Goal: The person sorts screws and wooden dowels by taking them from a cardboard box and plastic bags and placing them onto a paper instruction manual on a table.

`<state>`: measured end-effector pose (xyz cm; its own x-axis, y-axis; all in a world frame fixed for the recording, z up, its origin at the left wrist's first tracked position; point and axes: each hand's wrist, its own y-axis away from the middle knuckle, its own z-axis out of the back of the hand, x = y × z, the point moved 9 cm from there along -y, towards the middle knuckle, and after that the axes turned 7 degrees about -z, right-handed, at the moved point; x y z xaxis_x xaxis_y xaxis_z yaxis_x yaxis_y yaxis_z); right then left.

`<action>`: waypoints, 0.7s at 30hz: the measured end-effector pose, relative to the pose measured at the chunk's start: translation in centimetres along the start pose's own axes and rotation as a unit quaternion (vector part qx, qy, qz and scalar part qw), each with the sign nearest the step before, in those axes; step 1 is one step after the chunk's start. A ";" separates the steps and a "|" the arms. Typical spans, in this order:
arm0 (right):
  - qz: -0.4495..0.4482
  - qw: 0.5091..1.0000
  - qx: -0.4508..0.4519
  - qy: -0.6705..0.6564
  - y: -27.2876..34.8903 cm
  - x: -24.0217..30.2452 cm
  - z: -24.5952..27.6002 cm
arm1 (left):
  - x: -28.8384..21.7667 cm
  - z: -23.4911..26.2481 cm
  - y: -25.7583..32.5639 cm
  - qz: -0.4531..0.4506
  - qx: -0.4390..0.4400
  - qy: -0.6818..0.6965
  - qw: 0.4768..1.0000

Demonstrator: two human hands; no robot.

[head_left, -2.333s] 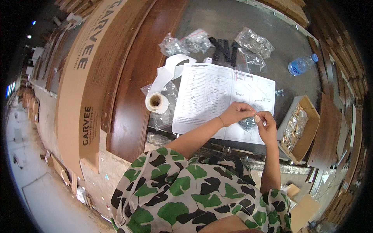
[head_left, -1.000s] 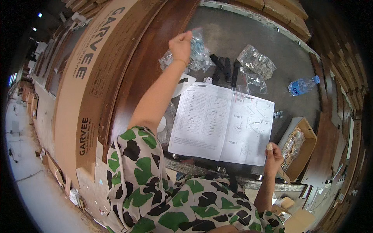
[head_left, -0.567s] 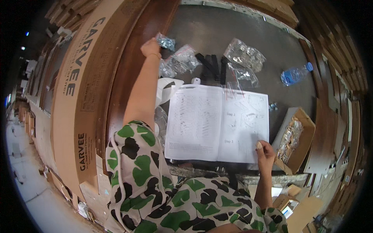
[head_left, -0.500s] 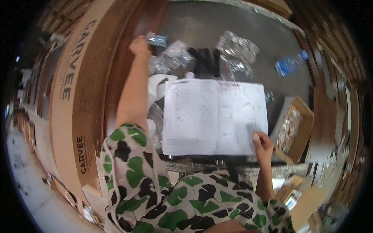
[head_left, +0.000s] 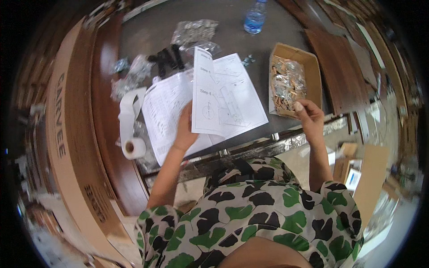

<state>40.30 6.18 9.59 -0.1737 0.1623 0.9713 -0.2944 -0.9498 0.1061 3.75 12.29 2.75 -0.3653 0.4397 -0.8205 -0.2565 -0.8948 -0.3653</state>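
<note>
An open paper instruction booklet (head_left: 243, 98) with line drawings lies on the dark table in front of me. One of its pages (head_left: 206, 100) stands curled up over the middle, its free edge toward the left. My left hand (head_left: 184, 127) rests on the left-hand printed page, its fingers hidden by that raised page. At the near end of an open cardboard box (head_left: 316, 73) is my right hand (head_left: 309, 117), thumb and fingers pressed together; whether anything is between them is too small to tell. Wooden dowels and clear bags of small parts (head_left: 288, 80) fill the box.
Left of the booklet lie a white roll (head_left: 134, 147) with its strip unrolled and crumpled plastic bags (head_left: 134, 73). Black strips (head_left: 167, 59) and a clear bag (head_left: 194, 32) lie beyond it. A water bottle (head_left: 255, 18) stands at the back. Brown boards (head_left: 333, 67) flank the right; a long carton (head_left: 73, 134), the left.
My left hand has come back from the blue packet at the far left to the booklet. A page has lifted and the booklet now lies tilted. My right hand has moved from its edge to the box.
</note>
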 end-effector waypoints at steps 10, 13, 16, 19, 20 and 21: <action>0.022 0.997 0.059 -0.035 -3.3 -1.9 3.1 | -7.8 -11.9 1.2 -0.049 0.122 -0.315 0.940; 0.034 0.992 0.115 -0.035 -3.7 -1.9 2.2 | -5.9 -14.0 2.0 -0.013 0.138 -0.331 0.933; 0.053 0.991 0.119 -0.021 -5.0 -1.2 2.9 | -4.8 -14.8 1.9 -0.001 0.132 -0.340 0.931; 0.039 0.992 0.122 0.007 -6.9 -1.9 4.2 | -4.8 -14.7 1.7 -0.004 0.115 -0.330 0.937; 0.051 0.987 0.154 0.015 -7.4 -1.5 4.0 | -4.9 -14.4 1.6 -0.004 0.107 -0.321 0.941; 0.045 0.985 0.160 0.039 -8.2 -2.1 4.4 | -4.9 -13.9 1.7 0.003 0.094 -0.300 0.949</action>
<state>47.19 12.47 7.57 -0.2609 0.0812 0.9619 0.0350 -0.9950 0.0935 17.55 7.56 0.08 -0.7971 0.4491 -0.4035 -0.3870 -0.8931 -0.2294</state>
